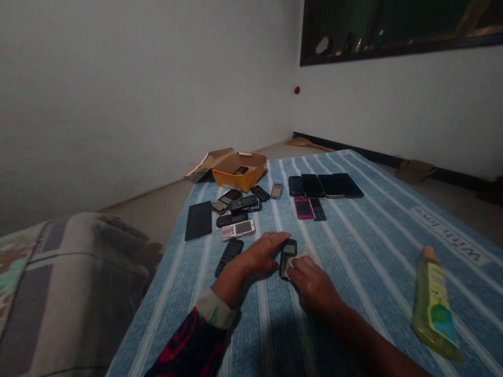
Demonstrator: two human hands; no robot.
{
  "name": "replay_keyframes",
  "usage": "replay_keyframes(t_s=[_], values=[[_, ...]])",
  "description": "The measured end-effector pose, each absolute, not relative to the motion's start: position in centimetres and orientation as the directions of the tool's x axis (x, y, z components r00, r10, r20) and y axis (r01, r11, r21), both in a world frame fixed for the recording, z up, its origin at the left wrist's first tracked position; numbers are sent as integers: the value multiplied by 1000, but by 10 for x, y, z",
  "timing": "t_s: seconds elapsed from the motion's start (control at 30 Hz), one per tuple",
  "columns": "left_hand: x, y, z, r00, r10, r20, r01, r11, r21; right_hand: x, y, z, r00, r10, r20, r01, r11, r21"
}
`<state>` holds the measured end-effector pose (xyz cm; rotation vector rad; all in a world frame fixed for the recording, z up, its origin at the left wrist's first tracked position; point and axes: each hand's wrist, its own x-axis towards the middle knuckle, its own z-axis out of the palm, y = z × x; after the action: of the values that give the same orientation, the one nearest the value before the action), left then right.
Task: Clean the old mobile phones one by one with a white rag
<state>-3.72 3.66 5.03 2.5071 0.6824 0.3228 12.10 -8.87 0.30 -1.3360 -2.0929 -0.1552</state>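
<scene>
A small black keypad phone (290, 247) lies face up on the blue striped cloth (251, 324). My left hand (264, 254) is beside it, fingers stretched towards the phone's top edge and thumb apart near its left side; I cannot tell how firmly it touches. Closed around a whitish tissue or cloth (290, 263), my right hand (312, 280) presses it onto the phone's keypad and partly covers the lower right. Another black keypad phone (229, 256) lies just left of my left wrist.
Several phones, among them a white one (238, 230), lie near an open orange box (239, 180). A black tablet-like slab (198, 220) is at left. A pink phone (303, 207) and dark flat devices (340, 185) sit back right. A yellow liquid bottle (434, 309) lies at right.
</scene>
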Motion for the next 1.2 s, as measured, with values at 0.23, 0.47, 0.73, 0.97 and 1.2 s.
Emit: replay_keyframes(t_s=[0.23, 0.47, 0.73, 0.97, 1.2], values=[[-9, 51, 54, 920, 390, 30, 316, -786, 532, 118, -92, 2, -289, 768, 572, 842, 488, -230], [-19, 44, 47, 893, 447, 53, 361, -781, 510, 120, -91, 0, -266, 787, 557, 831, 480, -281], [-44, 12, 28, 627, 746, 224, 443, -578, 686, 120, -88, 10, -136, 801, 583, 739, 474, -479], [-32, -2, 23, 438, 834, 335, 470, -530, 706, 104, -83, 23, -95, 731, 676, 738, 508, -445], [-27, -11, 22, 308, 884, 353, 382, -454, 805, 111, -75, 19, -72, 764, 641, 804, 425, -416]])
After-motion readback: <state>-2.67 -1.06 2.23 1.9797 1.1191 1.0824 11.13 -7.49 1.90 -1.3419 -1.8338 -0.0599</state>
